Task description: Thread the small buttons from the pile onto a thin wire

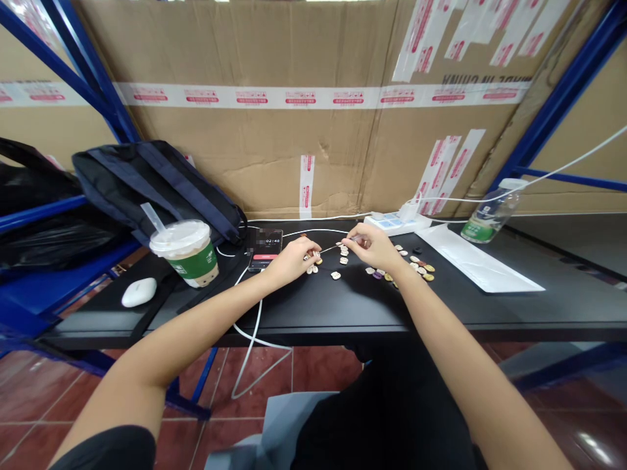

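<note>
My left hand [295, 259] is closed in a pinch at the middle of the black table, just above a few small pale button-like pieces [312, 269]. What its fingertips hold is too small to make out. A thin pale strand or rod [329, 249] runs from those fingertips to my right hand [375, 247], whose thumb and finger pinch its other end. Between the hands lie a short column of pale pieces [343, 254] and one single pale piece [336, 275]. Beside and partly behind my right wrist, more pieces in white, yellow, purple and brown [422, 268] are scattered.
A phone [267, 247] with a cable lies left of my left hand. Further left are a lidded drink cup [189, 254], a white case [139, 292] and a backpack [161, 189]. A power strip [392, 224], white sleeve [482, 258] and bottle [494, 212] stand right.
</note>
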The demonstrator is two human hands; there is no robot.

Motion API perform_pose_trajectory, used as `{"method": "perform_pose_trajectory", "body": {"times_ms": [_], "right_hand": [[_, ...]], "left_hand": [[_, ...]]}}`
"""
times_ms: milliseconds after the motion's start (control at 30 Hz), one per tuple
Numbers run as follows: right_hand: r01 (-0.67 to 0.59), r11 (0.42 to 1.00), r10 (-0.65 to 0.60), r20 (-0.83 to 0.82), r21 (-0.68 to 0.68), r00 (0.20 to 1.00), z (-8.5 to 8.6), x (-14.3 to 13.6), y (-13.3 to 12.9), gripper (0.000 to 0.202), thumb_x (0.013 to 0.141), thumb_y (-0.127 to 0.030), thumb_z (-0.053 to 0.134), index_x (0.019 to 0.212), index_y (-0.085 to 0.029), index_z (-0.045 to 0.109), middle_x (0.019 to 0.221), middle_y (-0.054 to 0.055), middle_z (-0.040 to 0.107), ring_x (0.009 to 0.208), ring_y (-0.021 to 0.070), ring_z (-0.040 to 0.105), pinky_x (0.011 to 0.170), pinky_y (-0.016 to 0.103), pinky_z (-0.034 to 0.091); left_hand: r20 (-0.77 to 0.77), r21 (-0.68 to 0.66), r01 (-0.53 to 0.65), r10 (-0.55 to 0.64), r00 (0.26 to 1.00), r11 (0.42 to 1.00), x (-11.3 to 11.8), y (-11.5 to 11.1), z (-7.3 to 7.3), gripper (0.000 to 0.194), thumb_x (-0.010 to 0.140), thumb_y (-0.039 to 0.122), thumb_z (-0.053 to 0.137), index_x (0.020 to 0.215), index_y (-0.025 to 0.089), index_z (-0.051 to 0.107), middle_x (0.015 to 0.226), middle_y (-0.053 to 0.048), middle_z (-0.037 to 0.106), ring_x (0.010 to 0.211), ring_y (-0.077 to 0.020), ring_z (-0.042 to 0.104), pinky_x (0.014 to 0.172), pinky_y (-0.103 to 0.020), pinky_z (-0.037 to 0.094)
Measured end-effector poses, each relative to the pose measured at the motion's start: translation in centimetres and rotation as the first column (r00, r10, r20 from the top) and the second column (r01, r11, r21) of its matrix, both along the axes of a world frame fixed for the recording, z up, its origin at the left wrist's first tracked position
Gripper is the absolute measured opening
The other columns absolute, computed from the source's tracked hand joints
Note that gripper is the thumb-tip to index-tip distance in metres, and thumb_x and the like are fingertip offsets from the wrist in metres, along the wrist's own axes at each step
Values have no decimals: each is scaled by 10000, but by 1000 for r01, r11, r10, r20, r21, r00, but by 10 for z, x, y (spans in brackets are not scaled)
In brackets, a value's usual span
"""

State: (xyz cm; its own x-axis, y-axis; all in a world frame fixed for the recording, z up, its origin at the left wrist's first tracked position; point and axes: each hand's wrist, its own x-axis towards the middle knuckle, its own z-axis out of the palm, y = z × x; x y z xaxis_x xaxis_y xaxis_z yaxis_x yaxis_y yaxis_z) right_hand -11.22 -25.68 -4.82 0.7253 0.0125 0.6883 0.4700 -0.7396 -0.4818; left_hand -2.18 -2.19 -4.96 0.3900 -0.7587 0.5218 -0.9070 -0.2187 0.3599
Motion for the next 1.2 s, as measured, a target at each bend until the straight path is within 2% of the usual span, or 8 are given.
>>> {"method": "perform_pose_trajectory", "body": {"times_ms": [500, 700, 800, 933, 1200], "right_hand": [[43, 999, -43, -5, -21, 999, 5, -4, 4, 353, 895, -530, 614, 750, -209, 582, 741, 38, 597, 628, 159, 507, 575, 315, 401], [57, 998, -57, -8, -21, 998, 7, -7, 5, 388, 902, -568, 582, 744, -214, 568, 743, 47, 607, 633, 168, 519, 583, 323, 408], [51, 999, -51, -9, -16, 999, 8, -8, 6, 374, 899, -553, 592, 748, -211, 576, 753, 47, 612, 631, 163, 515, 574, 317, 403], [50, 999, -50, -16, -12, 999, 7, -8, 6, 331, 899, -507, 605, 756, -209, 583, 760, 45, 616, 641, 165, 524, 574, 314, 409], [60, 998, -60, -8, -12, 998, 7, -8, 6, 343, 900, -511, 593, 735, -211, 569, 737, 42, 590, 635, 166, 522, 566, 315, 414]], "left_hand": [[-80, -44, 29, -32, 996, 999, 3, -2, -2, 142, 869, 86, 638, 972, 148, 713, 945, -66, 705, 855, -164, 678, 828, -305, 559], [-78, -40, 15, -18, 997, 999, 3, -1, -1, 110, 875, 135, 658, 962, 157, 721, 911, -58, 705, 831, -164, 676, 807, -301, 558], [-66, -27, 10, -12, 998, 1000, 2, -1, 1, 83, 876, 164, 676, 936, 153, 732, 875, -54, 708, 795, -163, 669, 773, -291, 545], [-35, -19, 25, -26, 999, 999, -1, -1, 3, 92, 868, 135, 676, 920, 147, 751, 886, -67, 732, 843, -181, 672, 791, -295, 537], [-125, -47, 32, -38, 991, 998, -1, -2, 3, 145, 871, 105, 648, 894, 170, 775, 915, -64, 754, 870, -183, 696, 808, -294, 561]]}}
